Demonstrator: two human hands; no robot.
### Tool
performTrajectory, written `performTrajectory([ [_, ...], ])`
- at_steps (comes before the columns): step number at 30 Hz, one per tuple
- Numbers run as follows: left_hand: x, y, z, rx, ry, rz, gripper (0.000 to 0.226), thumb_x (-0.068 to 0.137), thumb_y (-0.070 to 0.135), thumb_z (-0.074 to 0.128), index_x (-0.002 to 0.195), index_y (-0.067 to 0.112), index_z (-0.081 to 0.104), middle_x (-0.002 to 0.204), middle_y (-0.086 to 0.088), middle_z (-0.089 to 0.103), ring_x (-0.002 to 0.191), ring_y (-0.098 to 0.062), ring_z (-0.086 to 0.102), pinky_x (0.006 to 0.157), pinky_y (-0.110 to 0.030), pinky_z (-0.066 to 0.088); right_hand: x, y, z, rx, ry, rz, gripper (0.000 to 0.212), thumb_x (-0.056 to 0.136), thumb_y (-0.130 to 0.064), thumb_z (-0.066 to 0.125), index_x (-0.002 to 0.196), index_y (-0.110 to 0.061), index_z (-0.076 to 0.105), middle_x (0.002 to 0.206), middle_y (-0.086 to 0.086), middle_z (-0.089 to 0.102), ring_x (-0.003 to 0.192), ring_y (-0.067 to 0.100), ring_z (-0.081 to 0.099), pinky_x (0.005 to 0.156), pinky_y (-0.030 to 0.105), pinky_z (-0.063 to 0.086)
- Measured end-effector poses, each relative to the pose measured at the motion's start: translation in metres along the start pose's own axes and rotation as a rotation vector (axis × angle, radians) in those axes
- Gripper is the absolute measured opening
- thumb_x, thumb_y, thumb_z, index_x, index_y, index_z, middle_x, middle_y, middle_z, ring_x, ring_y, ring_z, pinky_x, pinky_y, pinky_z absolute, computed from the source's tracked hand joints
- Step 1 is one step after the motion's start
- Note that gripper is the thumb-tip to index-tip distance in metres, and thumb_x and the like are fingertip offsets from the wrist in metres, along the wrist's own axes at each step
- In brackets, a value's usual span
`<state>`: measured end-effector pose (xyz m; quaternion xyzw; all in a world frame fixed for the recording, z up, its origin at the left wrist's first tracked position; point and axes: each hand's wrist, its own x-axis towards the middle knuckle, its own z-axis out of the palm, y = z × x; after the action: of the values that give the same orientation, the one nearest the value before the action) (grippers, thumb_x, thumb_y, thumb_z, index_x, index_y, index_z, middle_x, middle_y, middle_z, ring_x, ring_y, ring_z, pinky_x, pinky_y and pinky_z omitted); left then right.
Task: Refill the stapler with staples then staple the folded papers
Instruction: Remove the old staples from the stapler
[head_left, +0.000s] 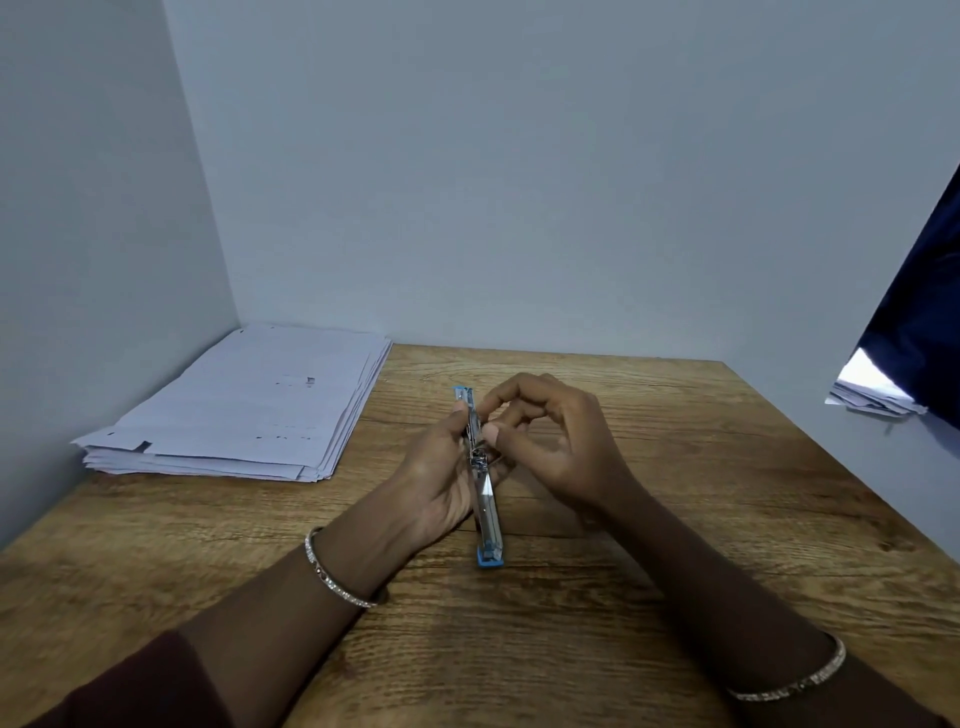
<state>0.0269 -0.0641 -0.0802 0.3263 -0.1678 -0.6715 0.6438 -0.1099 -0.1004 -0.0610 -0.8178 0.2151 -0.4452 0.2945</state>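
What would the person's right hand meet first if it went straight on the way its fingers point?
The stapler, gripped by the left hand: the right hand points leftward at its middle, apparently touching, though depth is unclear.

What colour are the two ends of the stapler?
Light blue at both ends of the stapler; the middle is silvery metal. It shows best in the head view.

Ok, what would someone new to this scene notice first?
At the centre, the left hand holds a blue-ended stapler opened out flat while the right hand pinches at its metal middle. Then the thick stack of white papers at the far left corner of the wooden table.
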Motion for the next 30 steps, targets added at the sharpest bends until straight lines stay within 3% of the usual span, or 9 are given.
performTrajectory([
  [2,0.0010,-0.0019,-0.0001,0.088,-0.007,-0.003,0.051,0.108,0.038,0.032,0.115,0.000,0.066,0.101,-0.015,0.077,0.086,-0.021,0.075,0.075,-0.035,0.062,0.0015,0.0018,-0.0005,-0.082,0.108,0.013,0.003,0.087,-0.015,0.073,0.085,-0.013,0.075,0.075,0.000,0.072,0.076,0.016,0.063,0.072,0.037,0.052],
  [4,0.0016,-0.0055,0.0010,0.150,-0.008,-0.007,0.049,0.107,0.038,0.035,0.106,0.003,0.068,0.085,-0.011,0.076,0.074,-0.019,0.074,0.065,-0.033,0.063,0.0044,0.0044,-0.0016,-0.154,0.178,0.034,0.005,0.089,-0.013,0.072,0.085,-0.012,0.075,0.081,-0.003,0.072,0.082,0.019,0.063,0.075,0.039,0.052],
  [8,-0.0004,-0.0084,0.0034,0.216,-0.057,0.030,0.045,0.107,0.036,0.037,0.093,0.007,0.068,0.071,-0.007,0.074,0.061,-0.017,0.073,0.058,-0.030,0.062,0.0066,0.0083,-0.0054,-0.228,0.145,0.053,0.005,0.087,-0.014,0.074,0.091,-0.014,0.077,0.087,-0.006,0.072,0.086,0.016,0.064,0.077,0.040,0.053],
  [13,-0.0049,-0.0070,0.0062,0.353,-0.108,0.117,0.048,0.109,0.034,0.032,0.111,0.002,0.067,0.068,-0.009,0.073,0.052,-0.016,0.067,0.056,-0.030,0.060,0.0077,0.0085,-0.0052,-0.155,0.112,0.147,0.011,0.085,-0.019,0.077,0.096,-0.019,0.080,0.085,-0.006,0.077,0.083,0.015,0.070,0.076,0.039,0.059],
  [17,-0.0050,-0.0070,0.0068,0.433,-0.077,0.194,0.051,0.110,0.034,0.028,0.128,-0.005,0.055,0.060,-0.015,0.063,0.044,-0.019,0.056,0.048,-0.027,0.053,0.0083,0.0084,-0.0068,-0.134,0.100,0.141,0.013,0.081,-0.018,0.082,0.094,-0.018,0.081,0.084,-0.004,0.077,0.077,0.018,0.070,0.070,0.030,0.057],
  [20,-0.0047,-0.0053,0.0053,0.423,-0.067,0.225,0.048,0.109,0.035,0.031,0.125,-0.006,0.051,0.066,-0.016,0.066,0.047,-0.021,0.058,0.043,-0.027,0.051,0.0084,0.0071,-0.0059,-0.113,0.097,0.121,0.013,0.077,-0.013,0.085,0.089,-0.012,0.082,0.081,0.002,0.075,0.070,0.019,0.070,0.063,0.019,0.050],
  [23,-0.0034,-0.0037,0.0028,0.411,-0.073,0.249,0.037,0.109,0.034,0.033,0.115,0.003,0.052,0.080,-0.020,0.069,0.052,-0.027,0.055,0.044,-0.027,0.051,0.0082,0.0053,-0.0039,-0.079,0.100,0.128,0.013,0.076,-0.010,0.086,0.088,-0.009,0.081,0.079,0.006,0.074,0.057,0.010,0.067,0.056,0.010,0.046],
  [25,-0.0021,-0.0037,0.0009,0.424,-0.078,0.257,0.036,0.109,0.034,0.033,0.112,0.005,0.053,0.089,-0.024,0.070,0.053,-0.028,0.056,0.044,-0.028,0.051,0.0080,0.0051,-0.0029,-0.052,0.103,0.168,0.012,0.076,-0.010,0.086,0.086,-0.010,0.080,0.077,0.007,0.074,0.051,0.010,0.065,0.054,0.012,0.047],
  [30,-0.0029,-0.0021,-0.0028,0.516,-0.128,0.303,0.036,0.109,0.038,0.031,0.106,0.011,0.054,0.083,-0.024,0.069,0.047,-0.024,0.058,0.044,-0.030,0.050,0.0055,0.0034,0.0004,0.101,0.122,0.279,0.014,0.076,-0.008,0.085,0.084,-0.009,0.073,0.066,0.011,0.073,0.044,0.014,0.064,0.052,0.024,0.054],
])
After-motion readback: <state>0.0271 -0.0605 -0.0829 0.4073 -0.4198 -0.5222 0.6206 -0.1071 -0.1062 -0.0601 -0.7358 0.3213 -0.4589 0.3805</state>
